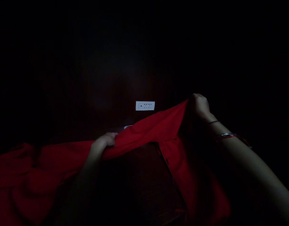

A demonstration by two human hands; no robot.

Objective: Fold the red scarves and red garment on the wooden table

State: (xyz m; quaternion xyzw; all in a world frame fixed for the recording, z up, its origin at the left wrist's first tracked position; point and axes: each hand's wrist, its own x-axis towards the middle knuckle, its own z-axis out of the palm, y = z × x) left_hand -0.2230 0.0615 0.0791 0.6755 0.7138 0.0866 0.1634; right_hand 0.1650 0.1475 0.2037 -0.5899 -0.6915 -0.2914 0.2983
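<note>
Red cloth [146,131], stretched from eight o'clock to three, blocks us; at six we have room over the surface [144,182].

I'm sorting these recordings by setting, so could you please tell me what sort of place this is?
Probably a dim indoor room, perhaps in a home, though darkness hides most of it. The clues are a white socket plate, presumably wall-mounted, and a red cloth stretched above a dark surface.
</note>
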